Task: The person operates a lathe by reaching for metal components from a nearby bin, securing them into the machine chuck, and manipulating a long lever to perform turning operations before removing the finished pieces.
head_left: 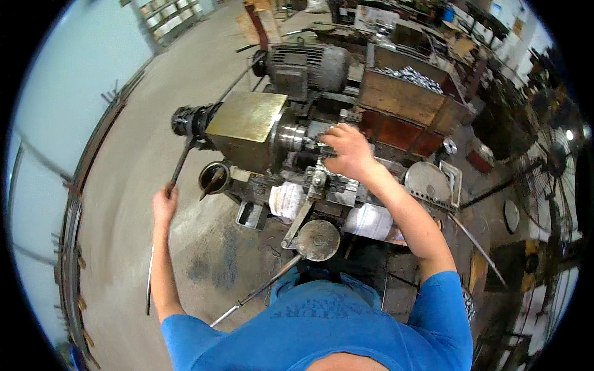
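Observation:
My left hand [164,203] grips the lower end of a long dark lever [180,162] that hangs from the left end of a small metal lathe [247,127]. My right hand [348,150] reaches over the machine and rests at the shiny chuck [296,137], fingers closed around a small part that I cannot make out. A brass-coloured housing covers the headstock. A round handwheel [317,240] sits just in front of my chest.
A grey electric motor [306,67] stands behind the lathe. A wooden box of shiny metal parts [413,86] is at the right rear. A round metal lid [427,180], a standing fan [547,164] and a small pot [214,177] lie nearby. Concrete floor spreads left.

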Tool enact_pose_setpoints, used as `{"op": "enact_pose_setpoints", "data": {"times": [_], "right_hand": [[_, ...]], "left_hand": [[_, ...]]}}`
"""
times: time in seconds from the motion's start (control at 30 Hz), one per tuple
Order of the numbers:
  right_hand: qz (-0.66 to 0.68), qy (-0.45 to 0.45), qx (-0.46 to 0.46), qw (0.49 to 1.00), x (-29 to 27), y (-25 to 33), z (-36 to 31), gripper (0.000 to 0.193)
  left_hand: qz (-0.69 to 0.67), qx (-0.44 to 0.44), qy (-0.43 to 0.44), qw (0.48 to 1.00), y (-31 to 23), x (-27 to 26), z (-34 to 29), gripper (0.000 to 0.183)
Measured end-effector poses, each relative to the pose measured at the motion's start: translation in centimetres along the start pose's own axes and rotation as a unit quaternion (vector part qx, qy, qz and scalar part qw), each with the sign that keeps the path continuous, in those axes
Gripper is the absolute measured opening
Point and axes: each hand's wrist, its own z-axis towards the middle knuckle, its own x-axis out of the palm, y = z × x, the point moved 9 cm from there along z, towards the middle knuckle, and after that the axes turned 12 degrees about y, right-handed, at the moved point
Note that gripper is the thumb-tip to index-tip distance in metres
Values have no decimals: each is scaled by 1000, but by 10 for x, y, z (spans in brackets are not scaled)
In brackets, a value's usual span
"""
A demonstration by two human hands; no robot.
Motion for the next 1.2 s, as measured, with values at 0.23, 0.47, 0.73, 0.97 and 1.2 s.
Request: {"op": "enact_pose_setpoints", "data": {"times": [0.23, 0.47, 0.73, 0.97, 1.2], "right_hand": [[-135, 302, 66, 941, 106, -9, 51, 20], [-187, 263, 52, 945, 87, -3, 46, 19], [-135, 72, 194, 969, -87, -101, 14, 32], [-73, -117, 160, 977, -135, -90, -60, 52], [14, -50, 491, 870, -117, -139, -393, 44]], "left_hand": [[174, -113, -12, 978, 4, -2, -83, 50], [-8, -168, 123, 978, -19, 21, -96, 31], [-332, -112, 214, 912, -14, 67, -54, 21], [-343, -72, 151, 924, 16, 66, -56, 29], [-370, -108, 195, 902, 28, 84, -49, 32]]}}
